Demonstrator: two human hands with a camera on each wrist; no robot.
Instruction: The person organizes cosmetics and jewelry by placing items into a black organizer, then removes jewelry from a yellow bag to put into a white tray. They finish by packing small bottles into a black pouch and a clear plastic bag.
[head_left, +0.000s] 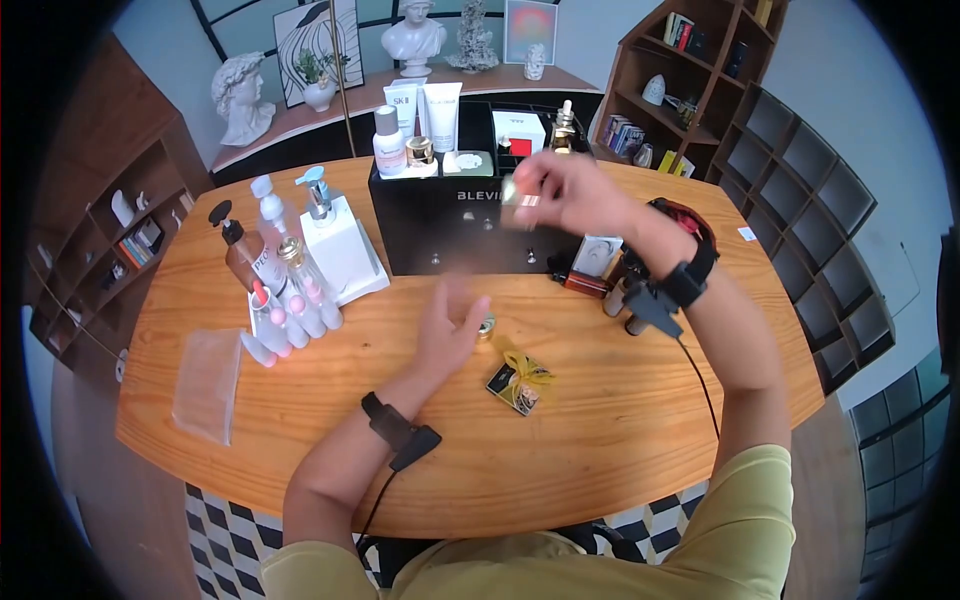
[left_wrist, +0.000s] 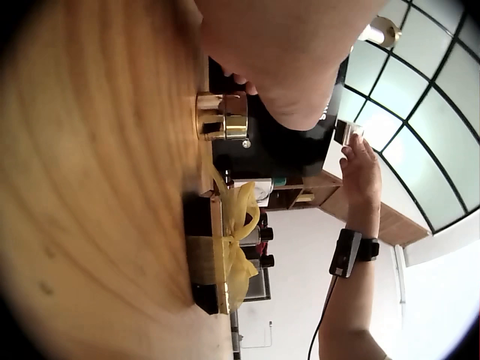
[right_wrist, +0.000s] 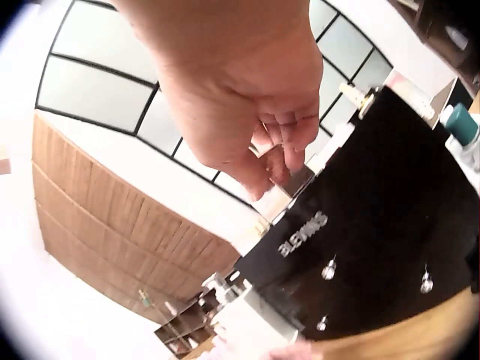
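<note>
My right hand point(head_left: 580, 195) pinches a small squarish container point(left_wrist: 349, 133) with a dark face and a shiny pale side, held up in front of the black organizer box point(head_left: 480, 235). Blur hides its exact kind. Low over the table, my left hand point(head_left: 447, 328) has its thumb apart from its blurred fingers and holds nothing. Close beside that thumb stands a small round gold-coloured jar or lid point(left_wrist: 225, 116). Nearer to me lies a small dark box tied with a yellow ribbon point(head_left: 520, 383).
Tubes and jars, including a white tube point(head_left: 441, 115), fill the organizer's top. On the left are pump bottles point(head_left: 238, 245), a white dispenser point(head_left: 340, 245) and a clear pouch point(head_left: 207, 387). Dark-capped bottles point(head_left: 637, 322) stand at the right, near the right forearm.
</note>
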